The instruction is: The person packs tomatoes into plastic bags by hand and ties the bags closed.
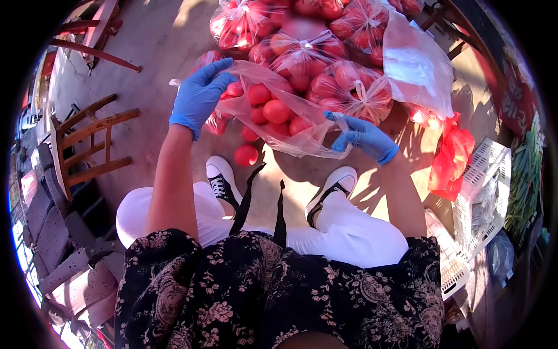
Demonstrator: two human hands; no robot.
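Observation:
A clear plastic bag (pixel 302 144) stretches between my two blue-gloved hands, its mouth spread wide. Inside it lie several tomatoes (pixel 276 111). My left hand (pixel 200 96) pinches the bag's left edge, fingers closed on the plastic. On the other side, my right hand (pixel 363 138) grips the right edge between thumb and fingers. One loose tomato (pixel 246 155) sits on the ground just below the bag, near my left shoe. Tied bags of tomatoes (pixel 302 49) are heaped right behind the open one.
A stack of flat plastic bags (pixel 415 67) lies on the heap's right side. Further right are a red plastic bag (pixel 452 157), a white crate (pixel 482 192) and green stalks (pixel 526 180). An overturned wooden stool (pixel 93 136) is at the left, near dark grey sheets (pixel 75 250).

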